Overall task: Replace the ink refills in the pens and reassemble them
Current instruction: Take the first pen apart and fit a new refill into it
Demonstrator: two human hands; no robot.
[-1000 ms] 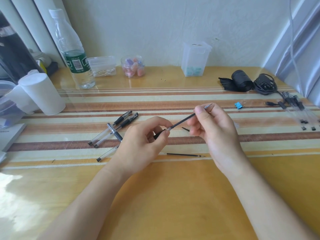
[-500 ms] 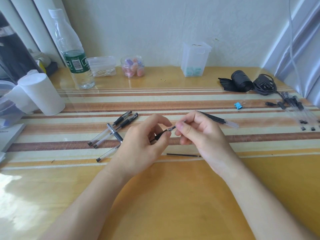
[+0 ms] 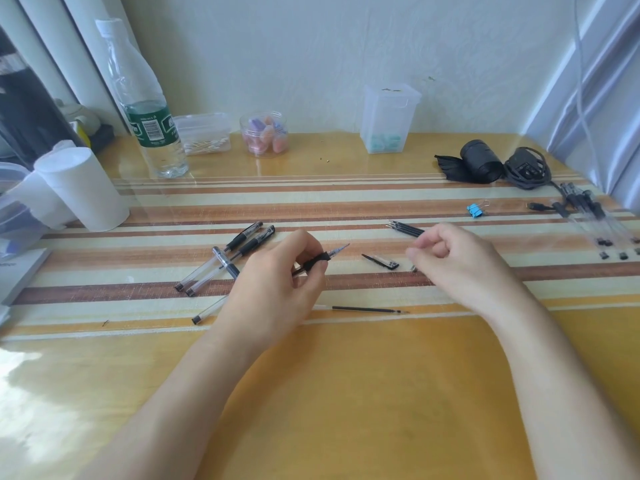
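Observation:
My left hand (image 3: 277,289) grips a clear pen (image 3: 313,263) by its black rubber grip, and the refill's point (image 3: 338,250) sticks out toward the upper right. The pen's clear barrel end (image 3: 201,315) shows left of the hand. My right hand (image 3: 460,268) hovers just above the table with loosely curled fingers and holds nothing. A small metal pen tip (image 3: 414,269) lies under its fingertips, and a pen cap (image 3: 381,261) lies between the hands. A bundle of black refills (image 3: 407,228) lies behind the right hand. One loose refill (image 3: 363,309) lies nearer me.
Three more pens (image 3: 239,252) lie left of my left hand. Several pens and caps (image 3: 588,220) lie at the far right, with a blue binder clip (image 3: 475,210) nearby. A water bottle (image 3: 149,109), a white roll (image 3: 83,188) and plastic containers (image 3: 388,119) stand along the back.
My right hand pushed the refill into the barrel, let go, and moved right and down toward the table. My left hand kept the pen in place.

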